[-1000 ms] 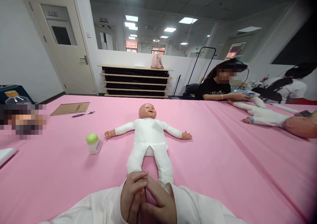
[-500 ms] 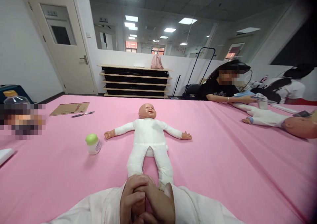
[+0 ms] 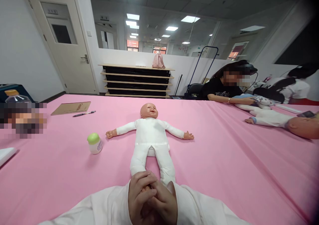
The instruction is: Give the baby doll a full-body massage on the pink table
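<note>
On its back, a baby doll (image 3: 151,132) with a white cloth body lies with arms spread, head away from me and legs toward me. At the bottom middle, my left hand (image 3: 139,195) and my right hand (image 3: 164,198) are clasped together over the ends of the doll's legs, hiding its feet. Both hands have curled fingers pressed against each other. Whether anything is between the palms is hidden. White sleeves cover both my forearms. Left of the doll stands a small white jar with a green lid (image 3: 94,143).
A brown notebook (image 3: 71,108) and a pen (image 3: 84,113) lie at the back left of the pink-covered table (image 3: 214,172). At left are a bottle (image 3: 17,97) and a white object (image 3: 7,155). At right, a person (image 3: 224,89) handles cloth beside another doll (image 3: 279,118).
My clasped hands have shifted slightly right and up, their fingers moving against each other. The doll and jar stay in place. At right, the person's hands and cloth have moved a little.
</note>
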The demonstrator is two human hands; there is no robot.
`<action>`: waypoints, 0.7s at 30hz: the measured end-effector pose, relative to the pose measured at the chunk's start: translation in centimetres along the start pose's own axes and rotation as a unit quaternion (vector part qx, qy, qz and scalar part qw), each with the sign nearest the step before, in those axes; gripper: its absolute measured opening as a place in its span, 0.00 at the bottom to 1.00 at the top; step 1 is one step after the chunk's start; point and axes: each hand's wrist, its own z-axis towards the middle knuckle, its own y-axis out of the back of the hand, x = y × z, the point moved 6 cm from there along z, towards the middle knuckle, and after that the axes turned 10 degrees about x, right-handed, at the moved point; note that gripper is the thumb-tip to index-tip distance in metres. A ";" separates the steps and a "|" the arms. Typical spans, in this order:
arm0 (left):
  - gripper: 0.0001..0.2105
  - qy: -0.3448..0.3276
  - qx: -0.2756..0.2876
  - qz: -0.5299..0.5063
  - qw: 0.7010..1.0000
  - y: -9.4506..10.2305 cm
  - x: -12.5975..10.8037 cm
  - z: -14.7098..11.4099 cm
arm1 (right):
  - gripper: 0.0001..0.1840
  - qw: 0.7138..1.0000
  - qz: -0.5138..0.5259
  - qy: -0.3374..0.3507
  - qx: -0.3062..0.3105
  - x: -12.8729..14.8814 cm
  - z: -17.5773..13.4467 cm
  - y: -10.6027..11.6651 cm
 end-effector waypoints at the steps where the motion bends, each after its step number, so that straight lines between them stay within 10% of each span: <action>1: 0.08 -0.001 -0.006 -0.001 1.000 0.2 0.2 0.0 | 0.20 1.000 0.010 0.001 0.005 -0.1 0.0 0.0; 13: 0.16 0.057 0.225 -0.093 0.968 0.4 3.0 -1.5 | 0.38 0.988 0.118 -0.032 0.097 0.3 0.2 0.0; 21: 0.18 0.087 0.223 -0.139 0.961 0.9 3.4 -1.6 | 0.36 0.989 0.113 -0.085 0.040 -0.7 0.2 -0.1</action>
